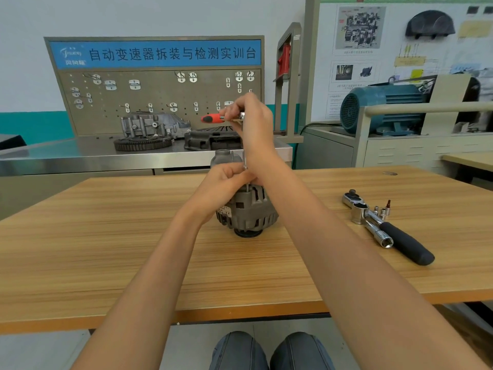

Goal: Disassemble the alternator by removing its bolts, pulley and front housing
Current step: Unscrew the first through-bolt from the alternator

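Note:
A grey alternator (249, 209) stands on the wooden table (106, 236), pulley end down. My left hand (226, 180) rests on its top and pinches a thin metal extension shaft (245, 160) that rises from the housing. Above it, my right hand (250, 116) grips a small ratchet with a red handle (212, 118) that points left, set on top of that shaft. The bolt under the shaft is hidden by my left hand.
A large ratchet with a black handle (405, 243), a long socket (382, 236) and small sockets and bits (384, 208) lie at the right of the table. Behind stand a steel bench with gearbox parts (152, 126), a pegboard and a blue motor (384, 108).

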{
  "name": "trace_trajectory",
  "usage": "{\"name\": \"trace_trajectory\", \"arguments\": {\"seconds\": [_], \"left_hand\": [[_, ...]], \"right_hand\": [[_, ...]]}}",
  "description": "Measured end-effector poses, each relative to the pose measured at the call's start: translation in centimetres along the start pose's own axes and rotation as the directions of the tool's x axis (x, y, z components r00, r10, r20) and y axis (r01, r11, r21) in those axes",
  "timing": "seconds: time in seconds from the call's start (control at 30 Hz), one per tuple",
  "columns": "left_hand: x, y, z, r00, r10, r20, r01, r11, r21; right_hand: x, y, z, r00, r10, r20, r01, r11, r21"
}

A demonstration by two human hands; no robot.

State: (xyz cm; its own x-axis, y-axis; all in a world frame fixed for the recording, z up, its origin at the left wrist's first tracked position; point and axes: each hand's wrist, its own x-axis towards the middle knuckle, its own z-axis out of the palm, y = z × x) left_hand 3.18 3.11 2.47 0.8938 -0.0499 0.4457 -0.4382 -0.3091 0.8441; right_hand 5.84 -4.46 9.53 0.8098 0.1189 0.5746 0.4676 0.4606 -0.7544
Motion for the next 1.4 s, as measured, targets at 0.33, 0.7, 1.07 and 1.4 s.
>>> {"name": "trace_trajectory", "arguments": {"seconds": [0.33,0.7,1.07,1.4], "left_hand": [[0.4,-0.7,0.0,0.995,0.009,-0.1,-0.003,0.999,0.053],[0.2,-0.1,0.0,1.0,0.022,0.004,-0.021,0.999,-0.028],[-0.1,-0.3,-0.2,0.998,-0.006,-0.062,0.008,0.999,0.04],[0.4,-0.5,0.0,0.992,-0.033,-0.124,0.044,0.995,0.088]], "right_hand": [[-1.4,2.0,0.1,0.845,-0.534,0.017,0.244,0.359,-0.901],[0.9,0.0,-0.4,0.984,0.102,0.145,-0.112,0.992,0.062],[-0.9,1.3,0.5,0.951,-0.307,-0.033,0.269,0.874,-0.404],[-1.1,2.0,0.6,0.864,-0.504,-0.02,0.315,0.571,-0.758]]}}
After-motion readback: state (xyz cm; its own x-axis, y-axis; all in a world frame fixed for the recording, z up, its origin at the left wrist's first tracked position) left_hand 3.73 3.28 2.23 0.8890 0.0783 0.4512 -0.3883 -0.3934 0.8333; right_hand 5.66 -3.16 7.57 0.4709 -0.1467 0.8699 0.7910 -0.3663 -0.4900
